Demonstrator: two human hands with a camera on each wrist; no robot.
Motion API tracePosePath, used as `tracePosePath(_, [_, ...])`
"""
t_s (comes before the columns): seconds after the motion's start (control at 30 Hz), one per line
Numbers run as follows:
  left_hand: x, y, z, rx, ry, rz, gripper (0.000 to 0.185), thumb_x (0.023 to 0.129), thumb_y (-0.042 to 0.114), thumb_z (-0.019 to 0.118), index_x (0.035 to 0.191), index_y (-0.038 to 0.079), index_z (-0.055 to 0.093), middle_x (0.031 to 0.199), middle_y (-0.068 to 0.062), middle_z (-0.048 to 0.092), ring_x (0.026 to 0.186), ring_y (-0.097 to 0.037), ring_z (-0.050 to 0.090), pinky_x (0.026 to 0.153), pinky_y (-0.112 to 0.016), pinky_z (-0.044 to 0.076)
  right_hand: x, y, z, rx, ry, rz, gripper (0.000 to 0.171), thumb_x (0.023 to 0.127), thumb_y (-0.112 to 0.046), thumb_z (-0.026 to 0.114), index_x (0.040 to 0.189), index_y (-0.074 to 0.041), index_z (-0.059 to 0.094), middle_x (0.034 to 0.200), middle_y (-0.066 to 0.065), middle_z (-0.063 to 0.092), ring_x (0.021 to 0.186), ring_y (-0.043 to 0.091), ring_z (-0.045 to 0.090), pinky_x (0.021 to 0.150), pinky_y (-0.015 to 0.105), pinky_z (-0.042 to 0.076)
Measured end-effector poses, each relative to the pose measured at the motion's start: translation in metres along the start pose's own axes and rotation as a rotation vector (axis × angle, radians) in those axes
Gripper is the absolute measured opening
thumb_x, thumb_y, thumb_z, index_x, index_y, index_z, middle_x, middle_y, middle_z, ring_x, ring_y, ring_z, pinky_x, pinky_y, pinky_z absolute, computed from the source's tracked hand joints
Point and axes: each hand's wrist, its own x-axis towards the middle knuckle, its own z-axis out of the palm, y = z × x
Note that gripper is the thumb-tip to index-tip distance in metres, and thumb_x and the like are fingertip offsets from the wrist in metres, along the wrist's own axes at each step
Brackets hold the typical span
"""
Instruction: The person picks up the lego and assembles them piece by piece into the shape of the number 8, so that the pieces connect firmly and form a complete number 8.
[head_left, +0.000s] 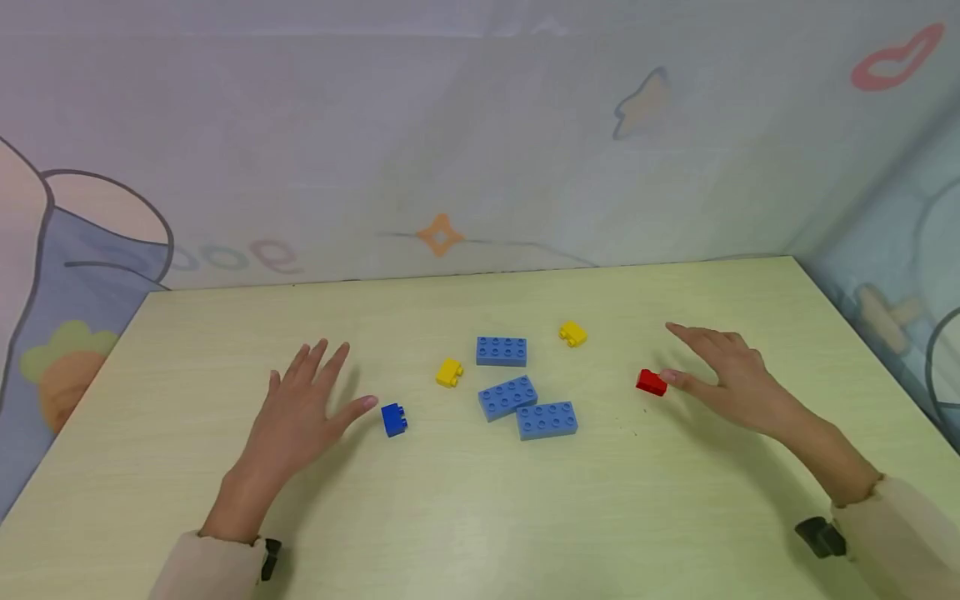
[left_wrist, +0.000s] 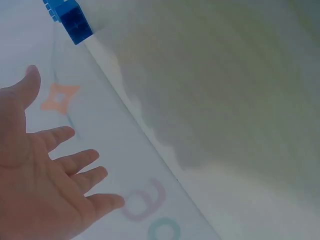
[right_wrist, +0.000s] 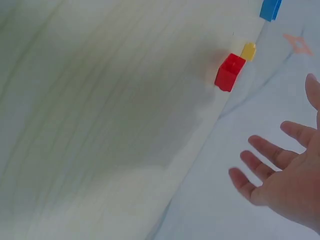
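Note:
My left hand (head_left: 300, 417) hovers over the left of the table with fingers spread and nothing in it. Just right of its thumb lies a small dark blue brick (head_left: 393, 419), seen also in the left wrist view as a blue brick (left_wrist: 75, 22). On the right, my right hand (head_left: 738, 379) is held above the table, its fingers extended and holding nothing. By that thumb's tip in the head view is a small red brick (head_left: 651, 382); the right wrist view shows the red brick (right_wrist: 230, 72) apart from the hand.
Mid-table lie three larger blue bricks: one at the back (head_left: 502, 352), a tilted one (head_left: 508, 397) and one in front (head_left: 547, 421). Two small yellow bricks rest nearby, left (head_left: 449, 372) and right (head_left: 573, 333). A printed cloth (head_left: 480, 150) hangs behind the table (head_left: 465, 525).

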Motion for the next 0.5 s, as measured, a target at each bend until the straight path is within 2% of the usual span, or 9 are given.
tracePosePath(0.1, [0.0, 0.003, 0.001, -0.054, -0.02, 0.012, 0.081, 0.086, 0.054, 0.053, 0.143, 0.005, 0.025, 0.144, -0.024, 0.022, 0.131, -0.043, 0.018, 0.099, -0.062, 0.016, 0.002, -0.005, 0.002, 0.08, -0.026, -0.041, 0.061, 0.088, -0.027, 0.061, 0.138, -0.003, 0.036, 0.132, 0.021, 0.042, 0.117, 0.042, 0.032, 0.088, 0.059, 0.028])
tracePosePath(0.3, [0.002, 0.006, 0.004, -0.172, -0.098, 0.015, 0.079, 0.084, 0.048, 0.06, 0.142, 0.006, 0.028, 0.139, -0.023, 0.031, 0.126, -0.042, 0.027, 0.093, -0.059, 0.031, 0.007, -0.02, 0.009, 0.181, -0.083, -0.032, 0.058, 0.086, -0.029, 0.064, 0.134, -0.006, 0.043, 0.124, 0.012, 0.05, 0.1, 0.025, 0.047, 0.075, 0.041, 0.045])
tracePosePath(0.5, [0.005, 0.011, 0.004, -0.251, -0.191, 0.01, 0.071, 0.081, 0.041, 0.066, 0.135, 0.003, 0.04, 0.125, -0.019, 0.046, 0.112, -0.036, 0.045, 0.086, -0.051, 0.04, 0.013, -0.029, 0.02, 0.293, -0.166, -0.107, 0.052, 0.083, -0.023, 0.067, 0.127, -0.002, 0.049, 0.11, 0.012, 0.057, 0.082, 0.014, 0.054, 0.074, 0.029, 0.048])
